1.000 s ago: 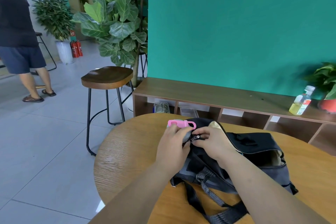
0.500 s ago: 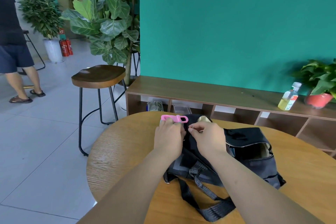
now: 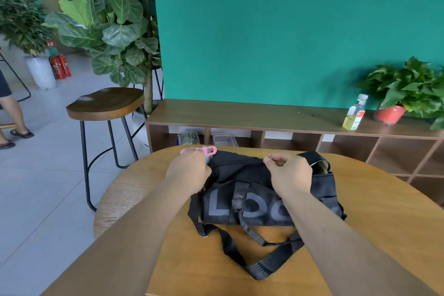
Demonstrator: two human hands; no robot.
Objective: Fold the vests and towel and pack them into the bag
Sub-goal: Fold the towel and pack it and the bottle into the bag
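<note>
I see the black bag lying on its side on the round wooden desk, grey lettering facing me. My left hand is at the bag's left end, fingers curled down and gripping the fabric there, right by a pink clip that sticks out past that end. My right hand is on the bag's top edge, thumb and forefinger pressed together in a pinch on that edge; I cannot make out what small part they hold. Right of that hand the bag's mouth gapes, with a pale lining showing.

The desk's far rim runs just behind the bag, and its curved left rim is near the bag's left end. To the bag's right there is a wide stretch of bare wood. On the near side, the loose straps trail toward me. Beyond the bag stands a low shelf, and a stool is off to the bag's left.
</note>
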